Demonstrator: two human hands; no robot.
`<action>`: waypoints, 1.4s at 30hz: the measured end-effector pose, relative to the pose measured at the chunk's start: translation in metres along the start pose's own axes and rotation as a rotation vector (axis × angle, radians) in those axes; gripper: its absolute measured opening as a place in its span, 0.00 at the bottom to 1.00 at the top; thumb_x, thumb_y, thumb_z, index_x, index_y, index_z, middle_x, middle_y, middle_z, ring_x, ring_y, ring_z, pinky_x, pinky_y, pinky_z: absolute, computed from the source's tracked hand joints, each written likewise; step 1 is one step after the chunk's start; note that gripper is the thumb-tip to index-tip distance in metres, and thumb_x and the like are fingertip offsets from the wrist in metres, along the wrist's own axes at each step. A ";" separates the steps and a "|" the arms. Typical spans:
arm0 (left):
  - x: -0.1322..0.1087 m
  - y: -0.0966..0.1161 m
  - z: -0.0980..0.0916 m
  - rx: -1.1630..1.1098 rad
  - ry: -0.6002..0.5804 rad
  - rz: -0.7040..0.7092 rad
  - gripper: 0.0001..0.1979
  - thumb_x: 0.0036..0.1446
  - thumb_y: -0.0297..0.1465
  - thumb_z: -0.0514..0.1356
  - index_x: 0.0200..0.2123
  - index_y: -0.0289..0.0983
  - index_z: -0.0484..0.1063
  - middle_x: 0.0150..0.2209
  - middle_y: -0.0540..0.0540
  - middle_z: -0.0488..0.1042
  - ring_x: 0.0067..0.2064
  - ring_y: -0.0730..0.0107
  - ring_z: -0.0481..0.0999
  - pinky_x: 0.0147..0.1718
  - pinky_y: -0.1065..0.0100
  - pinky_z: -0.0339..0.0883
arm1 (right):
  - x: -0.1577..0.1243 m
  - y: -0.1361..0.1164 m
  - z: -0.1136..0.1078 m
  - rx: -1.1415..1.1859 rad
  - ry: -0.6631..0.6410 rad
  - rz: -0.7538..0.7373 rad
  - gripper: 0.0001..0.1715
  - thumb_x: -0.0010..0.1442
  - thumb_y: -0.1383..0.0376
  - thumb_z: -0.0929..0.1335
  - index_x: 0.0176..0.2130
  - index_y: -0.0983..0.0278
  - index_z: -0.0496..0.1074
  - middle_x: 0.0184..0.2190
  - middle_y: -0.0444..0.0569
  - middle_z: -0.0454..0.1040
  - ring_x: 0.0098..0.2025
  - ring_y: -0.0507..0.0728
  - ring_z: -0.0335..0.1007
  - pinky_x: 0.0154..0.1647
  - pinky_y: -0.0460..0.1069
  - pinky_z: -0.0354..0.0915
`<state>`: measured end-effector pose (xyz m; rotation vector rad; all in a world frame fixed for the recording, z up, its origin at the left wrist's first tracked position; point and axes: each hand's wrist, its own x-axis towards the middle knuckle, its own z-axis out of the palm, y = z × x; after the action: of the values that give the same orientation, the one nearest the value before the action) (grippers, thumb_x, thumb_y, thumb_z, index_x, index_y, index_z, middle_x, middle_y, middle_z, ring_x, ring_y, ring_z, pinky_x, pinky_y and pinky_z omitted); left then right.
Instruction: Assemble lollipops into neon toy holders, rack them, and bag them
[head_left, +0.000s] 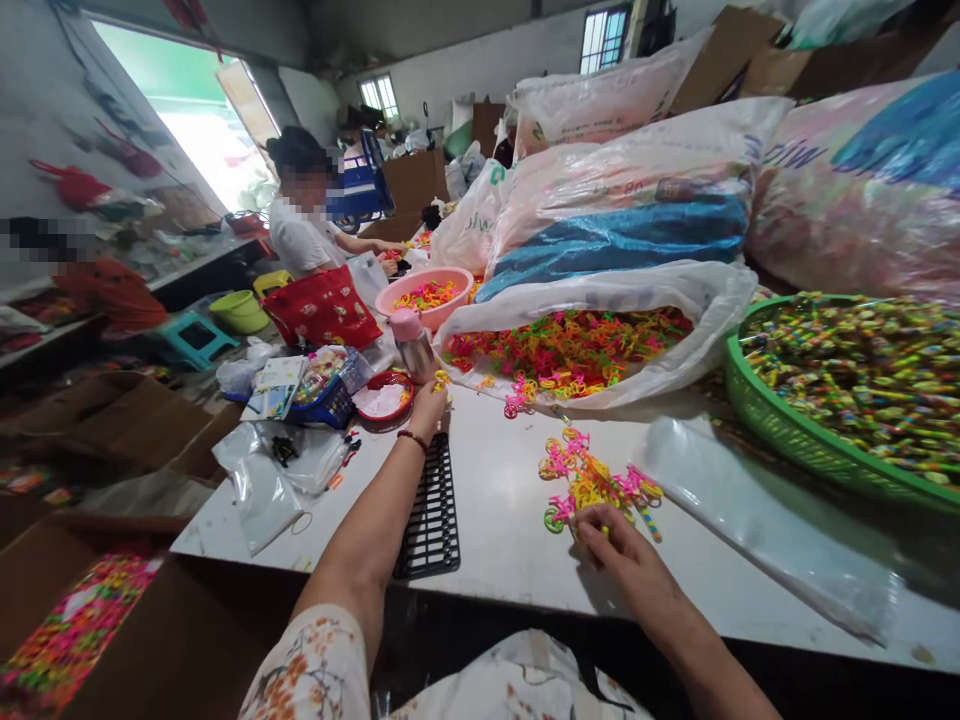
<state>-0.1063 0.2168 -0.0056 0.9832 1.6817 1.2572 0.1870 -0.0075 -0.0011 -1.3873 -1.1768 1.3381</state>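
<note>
My left hand (429, 408) reaches over the far end of a black slotted plastic rack (430, 510). Its fingers are closed, and a small yellow plastic piece (441, 379) shows at the fingertips. On the white table, a loose pile of small plastic toy bicycles (589, 480) in pink, yellow, orange and green lies right of the rack. My right hand (619, 545) is at the pile's near edge with thumb and fingers pinched together. What they grip is mostly hidden, though a bit of yellow shows beside them. A striped stick (649, 524) pokes out of the pile.
An open white sack (480, 325) of colourful pieces lies behind the pile. Right are clear plastic bags (750, 520) and a green basket (750, 400) of striped sticks. A pink-capped bottle (412, 345), red basket (397, 425) and blue basket (330, 410) stand left. Two people sit beyond.
</note>
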 end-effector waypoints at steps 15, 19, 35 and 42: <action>-0.100 0.024 0.007 -0.677 -0.249 -0.360 0.03 0.56 0.22 0.58 0.32 0.31 0.71 0.31 0.42 0.74 0.31 0.74 0.75 0.31 0.73 0.71 | 0.006 -0.010 0.004 0.155 0.007 0.010 0.31 0.56 0.39 0.68 0.41 0.61 0.78 0.27 0.46 0.72 0.23 0.51 0.62 0.23 0.47 0.62; -0.158 0.007 0.026 -0.810 -0.393 -0.483 0.06 0.60 0.27 0.58 0.35 0.30 0.74 0.37 0.39 0.77 0.37 0.71 0.78 0.36 0.72 0.74 | 0.006 -0.015 0.005 0.219 -0.052 -0.009 0.25 0.50 0.46 0.75 0.37 0.63 0.78 0.29 0.47 0.76 0.30 0.53 0.71 0.31 0.48 0.69; -0.239 -0.013 0.055 -0.724 -0.605 -0.522 0.11 0.45 0.24 0.70 0.31 0.32 0.73 0.33 0.45 0.77 0.33 0.75 0.77 0.37 0.74 0.71 | 0.004 -0.006 0.005 0.259 0.071 -0.042 0.23 0.47 0.50 0.77 0.36 0.63 0.76 0.31 0.46 0.79 0.31 0.54 0.75 0.35 0.50 0.73; -0.246 -0.011 0.056 -0.550 -0.542 -0.368 0.20 0.47 0.42 0.70 0.34 0.34 0.68 0.28 0.51 0.74 0.24 0.78 0.72 0.25 0.74 0.67 | 0.002 0.002 0.005 0.202 0.074 -0.150 0.15 0.52 0.56 0.76 0.36 0.62 0.77 0.34 0.46 0.80 0.36 0.54 0.76 0.42 0.50 0.72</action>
<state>0.0367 0.0095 0.0086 0.5698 0.9609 1.0039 0.1823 -0.0063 -0.0034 -1.1720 -1.0444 1.2518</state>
